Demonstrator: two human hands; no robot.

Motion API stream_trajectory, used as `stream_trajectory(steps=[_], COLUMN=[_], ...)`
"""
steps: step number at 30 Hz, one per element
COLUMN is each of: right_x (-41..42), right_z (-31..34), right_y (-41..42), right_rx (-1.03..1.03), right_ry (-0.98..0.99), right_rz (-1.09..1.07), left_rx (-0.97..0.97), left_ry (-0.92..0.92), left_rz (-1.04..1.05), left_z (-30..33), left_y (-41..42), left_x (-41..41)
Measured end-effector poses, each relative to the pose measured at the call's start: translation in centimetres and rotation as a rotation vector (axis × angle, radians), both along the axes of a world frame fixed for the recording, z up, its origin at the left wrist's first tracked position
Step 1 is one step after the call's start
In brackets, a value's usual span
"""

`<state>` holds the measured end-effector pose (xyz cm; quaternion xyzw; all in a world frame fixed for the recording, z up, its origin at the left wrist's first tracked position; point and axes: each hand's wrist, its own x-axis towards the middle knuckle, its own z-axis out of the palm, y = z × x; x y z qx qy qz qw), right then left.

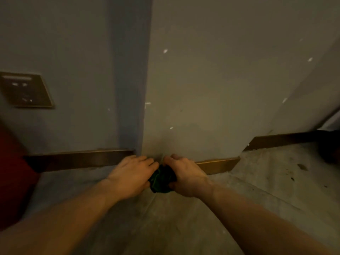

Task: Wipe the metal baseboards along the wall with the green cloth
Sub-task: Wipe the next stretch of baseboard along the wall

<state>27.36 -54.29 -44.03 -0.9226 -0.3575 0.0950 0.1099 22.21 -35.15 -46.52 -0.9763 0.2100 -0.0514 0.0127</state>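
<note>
A dark green cloth (pixel 161 179) is bunched between my two hands, low at the foot of the wall. My left hand (pixel 131 173) presses on its left side with fingers curled over it, and my right hand (pixel 184 173) grips its right side. A bronze metal baseboard (pixel 77 160) runs along the blue wall to the left. A shorter brighter piece (pixel 219 165) continues to the right of my hands, and a third strip (pixel 283 139) follows the angled wall at the far right. The baseboard directly behind my hands is hidden.
A brass-framed wall socket (pixel 25 90) sits on the blue wall at left. Something red (pixel 12 172) stands against the left edge. The grey floor (pixel 266 173) has dark specks at right, and a dark object (pixel 331 150) lies at the far right.
</note>
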Motion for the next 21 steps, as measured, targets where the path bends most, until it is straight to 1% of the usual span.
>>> stream_trajectory(steps=[3,6,8,10,14,18,21], right_x=[1.1,2.1,3.0,3.8,4.5,3.6,2.2], right_z=[3.1,5.4,6.5,6.8,4.4,-1.2,-5.7], right_y=[-1.9,-4.0,-6.2,-8.7,-13.4,-16.7,-17.8], right_rx=[0.008,-0.008,-0.015,-0.011,0.054,0.134,0.169], right_ry=[0.008,0.002,-0.02,-0.039,-0.012,0.041,0.088], right_rz=[0.045,0.085,0.097,0.106,0.099,0.074,0.069], left_rx=[0.097,0.123,0.095,0.015,-0.123,-0.203,-0.319], left_ry=[0.004,0.005,0.031,0.059,0.072,0.045,0.057], left_rz=[-0.029,0.002,0.058,0.126,0.242,0.329,0.429], left_z=[4.1,6.7,7.6,7.5,4.3,-1.2,-5.2], left_y=[-2.1,-4.7,-7.2,-9.9,-14.6,-17.9,-19.6], left_x=[0.9,1.5,1.9,2.0,1.5,0.6,-0.1])
